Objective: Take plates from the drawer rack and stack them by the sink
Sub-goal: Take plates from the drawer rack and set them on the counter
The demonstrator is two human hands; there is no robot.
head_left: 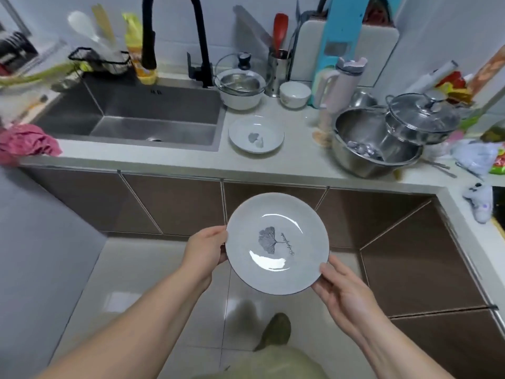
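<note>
Glossy grey round plate (pixel 277 243), leaf-printed, held at its rim: left hand (pixel 205 251) fingers curl beneath, right hand (pixel 337 287) pinches the edge; matching plate (pixel 256 134) lies beside the steel sink (pixel 153 119).

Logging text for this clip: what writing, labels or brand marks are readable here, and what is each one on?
Held plate: a line of script beside the leaf print, too small and slanted to read.
Sink: a small dark mark on the back wall, blurred.
Yellow bottle: label blurred.
Packets at the right: print blurred.
Nothing can be quoted with confidence.
</note>
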